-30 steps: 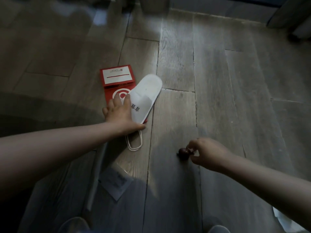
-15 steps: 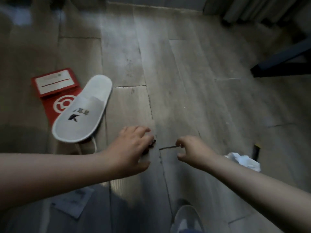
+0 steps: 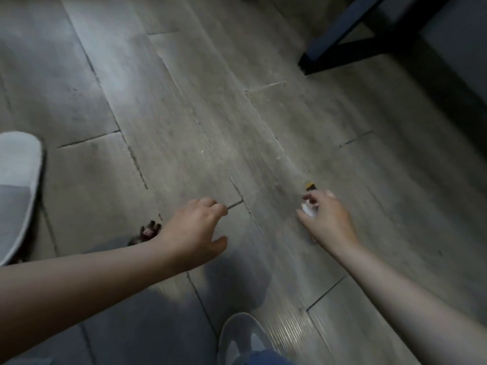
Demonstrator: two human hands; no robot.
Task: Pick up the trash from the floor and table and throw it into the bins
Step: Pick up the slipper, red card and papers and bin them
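Note:
My right hand [image 3: 328, 219] reaches down to the grey wood floor [image 3: 200, 122], thumb and fingers pinched around a small white crumpled scrap [image 3: 308, 208]. Just beyond its fingertips a tiny yellow-and-black bit [image 3: 310, 186] lies on the floor. My left hand [image 3: 193, 229] hovers palm down over the floor with fingers loosely curled; its underside is hidden. A dark brown lump [image 3: 148, 231] sits by the outer edge of that hand near the wrist, and I cannot tell if they touch.
A white slipper [image 3: 18, 185] lies at the left edge. My own slippered foot [image 3: 241, 338] shows at the bottom centre. Dark furniture legs [image 3: 340, 32] stand at the upper right, with deep shadow to their right.
The view has swung right, so the red bag has left the frame and the slipper sits at the left edge. My right hand has reached the white scrap and closed on it.

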